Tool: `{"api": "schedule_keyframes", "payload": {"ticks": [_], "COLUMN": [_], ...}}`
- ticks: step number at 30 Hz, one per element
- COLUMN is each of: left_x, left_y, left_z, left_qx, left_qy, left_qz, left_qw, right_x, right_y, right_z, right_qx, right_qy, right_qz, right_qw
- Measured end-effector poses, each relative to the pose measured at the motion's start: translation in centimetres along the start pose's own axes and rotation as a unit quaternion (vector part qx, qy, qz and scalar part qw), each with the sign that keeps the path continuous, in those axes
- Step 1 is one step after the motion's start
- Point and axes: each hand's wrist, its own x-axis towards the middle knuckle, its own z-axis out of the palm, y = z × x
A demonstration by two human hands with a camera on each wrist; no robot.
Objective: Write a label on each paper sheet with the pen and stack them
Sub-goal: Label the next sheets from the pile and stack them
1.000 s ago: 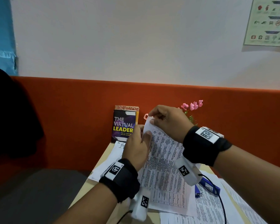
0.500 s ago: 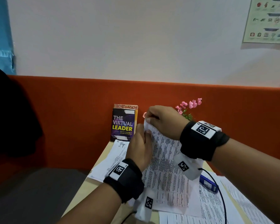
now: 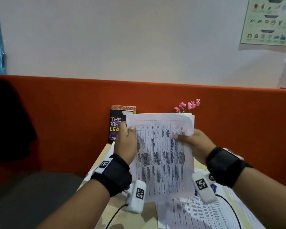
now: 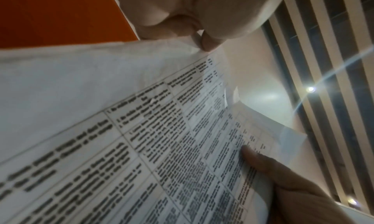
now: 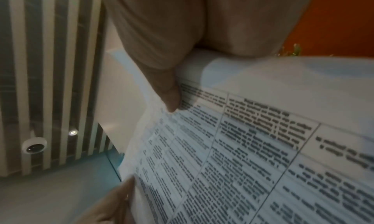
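A stack of printed paper sheets (image 3: 162, 154) stands upright above the table, its table of text facing me. My left hand (image 3: 125, 142) grips its left edge, thumb on the front. My right hand (image 3: 193, 144) grips the right edge, thumb (image 3: 180, 137) pressed on the print. The left wrist view shows the sheets (image 4: 141, 131) with my left thumb (image 4: 204, 40) at the top edge. The right wrist view shows the sheets (image 5: 253, 147) under my right thumb (image 5: 172, 93). More printed sheets (image 3: 193, 214) lie flat on the table below. A blue pen (image 3: 213, 187) lies partly hidden behind my right wrist.
A dark book (image 3: 116, 128) leans against the orange partition (image 3: 73, 121) behind the sheets. Pink flowers (image 3: 188, 104) rise beside it. More white sheets (image 3: 89, 176) lie at the table's left edge. A black cable (image 3: 229, 205) crosses the sheets at right.
Both hands moved from the top left corner of the sheets to opposite side edges. The stack went from lying tilted on the table to held upright and squared.
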Motion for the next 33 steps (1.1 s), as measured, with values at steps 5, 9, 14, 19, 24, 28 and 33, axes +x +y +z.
{"api": "schedule_keyframes", "payload": {"ticks": [5, 9, 14, 19, 24, 28, 33], "left_x": [0.3, 0.0, -0.6, -1.1, 0.1, 0.7, 1.0], "left_y": [0.2, -0.8, -0.9, -1.8, -3.3, -3.6, -4.6], "left_z": [0.0, 0.3, 0.5, 0.6, 0.0, -0.5, -0.1], "left_qx": [0.002, 0.028, -0.006, 0.013, 0.035, 0.037, -0.004], "left_qy": [-0.004, -0.024, -0.022, -0.034, -0.008, -0.008, -0.021], "left_qz": [0.011, 0.008, 0.011, 0.004, -0.009, -0.015, -0.068], "left_qw": [1.0, 0.999, 1.0, 0.999, 0.999, 0.999, 0.997], "right_x": [0.2, -0.3, -0.4, 0.2, 1.5, 2.7, 2.4], "right_y": [-0.6, 1.4, 2.4, 2.4, 3.8, 8.7, 11.4], "right_z": [-0.1, -0.1, -0.2, -0.5, -3.9, -7.3, -6.4], "right_qx": [-0.001, 0.025, 0.084, 0.093, -0.131, -0.578, -0.677], "right_qy": [0.048, 0.038, 0.03, 0.011, 0.117, 0.043, -0.085], "right_qz": [-0.036, 0.004, 0.003, -0.006, 0.061, 0.214, 0.279], "right_qw": [0.998, 0.999, 0.996, 0.996, 0.983, 0.787, 0.676]}}
